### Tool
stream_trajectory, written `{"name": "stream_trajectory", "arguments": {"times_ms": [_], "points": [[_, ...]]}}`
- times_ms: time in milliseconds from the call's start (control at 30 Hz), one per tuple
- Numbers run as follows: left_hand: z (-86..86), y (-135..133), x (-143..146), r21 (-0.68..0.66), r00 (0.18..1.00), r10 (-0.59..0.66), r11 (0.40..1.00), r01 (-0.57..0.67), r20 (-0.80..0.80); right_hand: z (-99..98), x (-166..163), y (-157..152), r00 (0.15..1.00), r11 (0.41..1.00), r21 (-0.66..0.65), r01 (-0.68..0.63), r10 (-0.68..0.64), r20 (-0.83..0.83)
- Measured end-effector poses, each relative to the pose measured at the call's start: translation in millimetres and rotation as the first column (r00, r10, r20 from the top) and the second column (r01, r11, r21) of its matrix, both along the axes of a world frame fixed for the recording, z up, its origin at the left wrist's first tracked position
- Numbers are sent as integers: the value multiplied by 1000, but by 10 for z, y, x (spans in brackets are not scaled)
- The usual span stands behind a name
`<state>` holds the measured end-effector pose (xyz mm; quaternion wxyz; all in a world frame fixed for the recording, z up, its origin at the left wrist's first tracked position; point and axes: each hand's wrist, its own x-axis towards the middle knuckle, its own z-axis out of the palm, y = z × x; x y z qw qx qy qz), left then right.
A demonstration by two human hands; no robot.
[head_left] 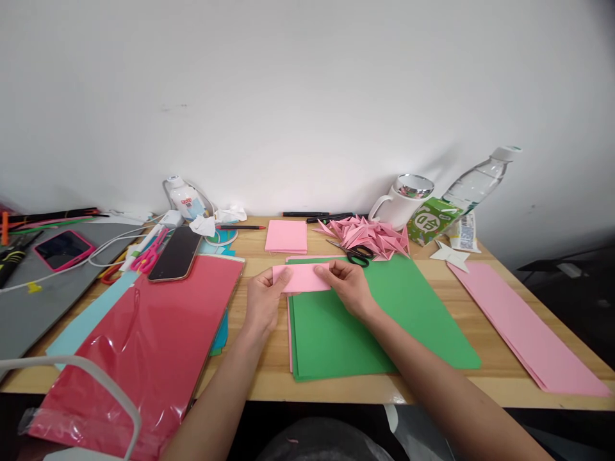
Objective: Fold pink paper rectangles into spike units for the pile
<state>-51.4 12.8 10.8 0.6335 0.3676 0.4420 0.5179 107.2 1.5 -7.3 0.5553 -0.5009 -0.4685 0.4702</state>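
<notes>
A small pink paper rectangle [302, 279], which looks folded, is held up between my two hands above a stack of green paper [384, 333]. My left hand [265, 298] pinches its left end, thumb on the near face. At the right end, my right hand [350, 288] grips it between thumb and curled fingers. Behind my hands lies a stack of pink paper squares [286, 236]. A heap of pointed pink folded paper pieces [368, 235] sits beyond my right hand, with black-handled scissors [359, 255] at its near edge.
Red sheets in clear plastic [144, 339] and a dark phone [175, 253] lie left. Long pink strips [526, 326] and a white paper star [450, 255] are right. A mug [403, 202], green carton [432, 221] and leaning water bottle [478, 182] stand by the wall.
</notes>
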Motion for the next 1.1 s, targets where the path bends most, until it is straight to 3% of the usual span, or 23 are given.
{"name": "stream_trajectory", "arguments": {"times_ms": [800, 1100], "points": [[5, 8, 9, -14, 1000, 16, 1000, -16, -9, -19, 20, 0, 998, 1000, -15, 16, -15, 67], [23, 3, 14, -19, 1000, 23, 1000, -24, -16, -12, 17, 7, 1000, 1000, 3, 13, -13, 23]]}}
